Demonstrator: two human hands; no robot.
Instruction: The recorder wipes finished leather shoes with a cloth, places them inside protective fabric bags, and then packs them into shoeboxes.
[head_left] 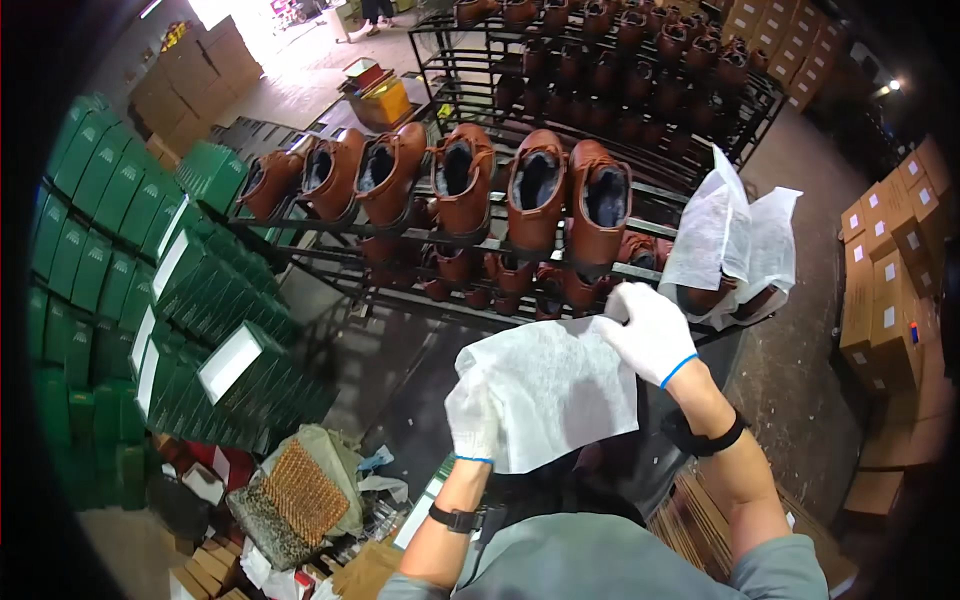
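The person stood before a dark metal rack (690,195) and held a white fabric bag (555,390) up in front of their chest, both hands in white knitted gloves. The left hand (472,420) was clenched on the bag's lower left edge, the cloth bunched inside its fingers. The right hand (650,330) pinched the upper right corner, fingers folded over the fabric near the rack's front rail. The bag hung between the two hands, stretched loosely, below the rack's nearest row and not touching any shoe. On that row a line of brown leather shoes (535,190) stood tilted on the bars, their dark linings facing upward, and more brown shoes filled the lower and farther shelves. At the right end of the row, more white fabric bags (730,240) were draped over a couple of shoes, just beside the person's right hand. To the left, green shoe boxes (110,200) were stacked high, some open and leaning, one showing a white inside. Near the lower left lay a woven brown mat (300,490) among paper scraps and packaging. Cardboard cartons (890,280) were piled along the right side, well apart from the hands, and more stood in the far left corner. A black band sat on each wrist.
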